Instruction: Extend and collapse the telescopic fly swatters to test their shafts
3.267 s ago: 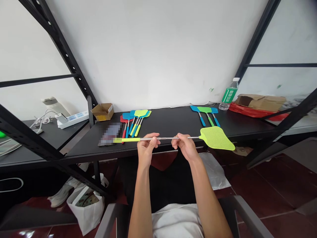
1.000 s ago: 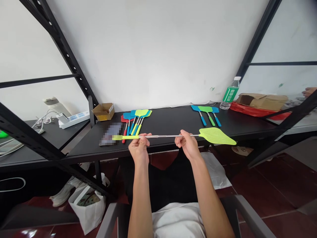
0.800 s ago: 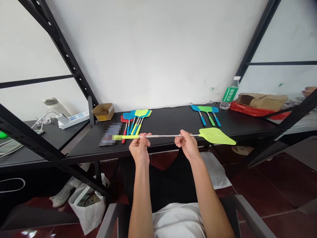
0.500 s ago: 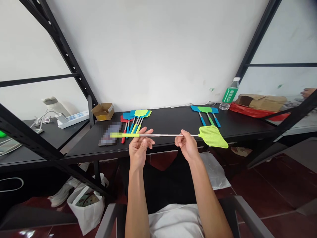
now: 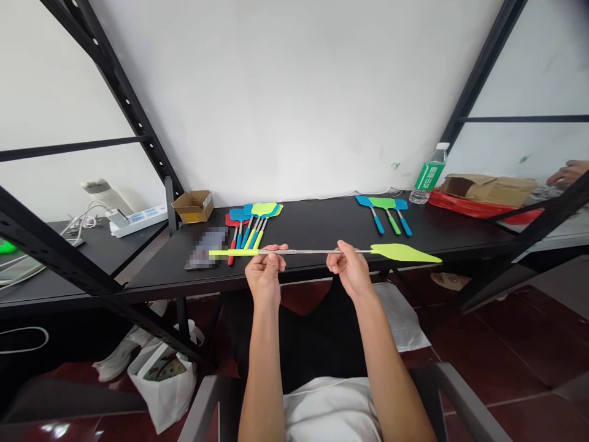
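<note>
I hold a yellow-green fly swatter (image 5: pixel 405 252) level in front of me, its thin metal rod stretched out between my hands. My left hand (image 5: pixel 264 274) pinches the rod just right of the yellow grip. My right hand (image 5: pixel 348 266) pinches the rod closer to the mesh head, which lies nearly edge-on to me. Both hands hover over the near edge of the black table (image 5: pixel 317 230).
A bunch of several short swatters (image 5: pixel 251 222) lies at the table's back left, three more swatters (image 5: pixel 385 212) at the back right. A small cardboard box (image 5: pixel 192 206), a blurred flat item (image 5: pixel 207 247), a water bottle (image 5: pixel 427 174) and a cardboard box on red plastic (image 5: pixel 488 191) stand around. Another person's hand (image 5: pixel 567 174) shows at far right.
My left hand slid toward the yellow grip, opened briefly, then pinched the rod again. The swatter head has rolled from tilted to nearly edge-on.
</note>
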### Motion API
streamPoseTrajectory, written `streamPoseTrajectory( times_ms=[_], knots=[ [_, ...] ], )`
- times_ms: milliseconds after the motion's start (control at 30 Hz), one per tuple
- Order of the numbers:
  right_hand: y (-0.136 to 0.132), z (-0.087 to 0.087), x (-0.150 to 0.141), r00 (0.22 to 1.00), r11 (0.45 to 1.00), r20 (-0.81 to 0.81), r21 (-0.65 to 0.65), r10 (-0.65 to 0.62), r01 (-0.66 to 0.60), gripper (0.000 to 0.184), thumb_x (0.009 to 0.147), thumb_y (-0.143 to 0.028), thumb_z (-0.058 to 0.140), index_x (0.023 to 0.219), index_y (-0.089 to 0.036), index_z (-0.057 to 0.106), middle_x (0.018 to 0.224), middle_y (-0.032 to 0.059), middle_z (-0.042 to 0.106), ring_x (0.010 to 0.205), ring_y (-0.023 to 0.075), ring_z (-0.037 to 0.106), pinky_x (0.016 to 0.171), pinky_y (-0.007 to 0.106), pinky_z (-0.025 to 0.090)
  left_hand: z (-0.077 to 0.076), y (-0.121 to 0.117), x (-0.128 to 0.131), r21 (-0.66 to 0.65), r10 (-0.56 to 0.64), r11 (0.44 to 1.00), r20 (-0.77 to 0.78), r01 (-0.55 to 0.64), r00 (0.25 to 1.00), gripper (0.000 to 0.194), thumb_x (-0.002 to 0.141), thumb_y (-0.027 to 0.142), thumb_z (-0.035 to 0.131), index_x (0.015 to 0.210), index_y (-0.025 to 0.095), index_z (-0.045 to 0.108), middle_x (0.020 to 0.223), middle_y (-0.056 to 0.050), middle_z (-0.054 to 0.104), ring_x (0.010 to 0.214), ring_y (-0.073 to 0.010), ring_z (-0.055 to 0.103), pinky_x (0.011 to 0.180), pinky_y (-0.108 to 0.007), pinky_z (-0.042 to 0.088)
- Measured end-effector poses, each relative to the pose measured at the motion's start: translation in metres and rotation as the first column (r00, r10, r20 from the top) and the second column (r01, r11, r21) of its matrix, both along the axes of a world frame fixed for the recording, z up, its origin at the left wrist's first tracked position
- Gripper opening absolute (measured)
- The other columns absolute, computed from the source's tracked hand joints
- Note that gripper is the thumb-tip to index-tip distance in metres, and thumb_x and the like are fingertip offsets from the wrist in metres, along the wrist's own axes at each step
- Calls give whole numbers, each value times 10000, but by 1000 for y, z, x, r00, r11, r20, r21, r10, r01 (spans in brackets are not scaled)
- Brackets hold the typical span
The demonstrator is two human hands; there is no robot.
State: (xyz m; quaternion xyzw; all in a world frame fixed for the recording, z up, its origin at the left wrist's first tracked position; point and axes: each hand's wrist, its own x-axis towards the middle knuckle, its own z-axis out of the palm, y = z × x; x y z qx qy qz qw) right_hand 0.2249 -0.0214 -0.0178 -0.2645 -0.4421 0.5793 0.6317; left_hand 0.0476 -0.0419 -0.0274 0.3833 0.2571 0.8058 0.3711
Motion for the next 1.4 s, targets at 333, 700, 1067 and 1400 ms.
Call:
streamPoseTrajectory(
  times_ms=[333,700,1067,1400],
  knots=[
    [-2,1,-6,1000,1000,-23,12,-7,7,454,891,-399,599,486,-193,587,443,13,514,459,139,478,511,305,369,3,-4,-3,12,27,1000,41,-27,999,277,784,379,804,916,141,753,892,-132,773,566,-94,556,536,-236,443],
    [-2,-2,-2,997,999,-62,-30,37,-39,417,890,-391,632,525,-199,572,456,4,519,469,138,466,519,301,372,5,-7,-5,83,-87,993,21,85,996,288,726,358,854,938,189,756,953,-115,776,704,-151,646,577,-248,483],
    [-1,0,2,1000,1000,22,19,-12,12,453,896,-399,611,502,-179,639,485,31,564,472,138,492,517,300,387,3,0,-5,-8,76,997,134,-76,988,263,709,336,864,844,136,760,819,-108,769,563,-75,548,526,-204,440],
    [1,-2,6,997,999,-77,-41,-16,13,389,880,-382,642,543,-210,553,445,-7,500,481,145,469,538,307,394,8,-11,-6,51,-135,989,-32,136,990,369,805,325,789,1152,214,731,1172,-145,737,876,-184,684,612,-238,520]
  ],
)
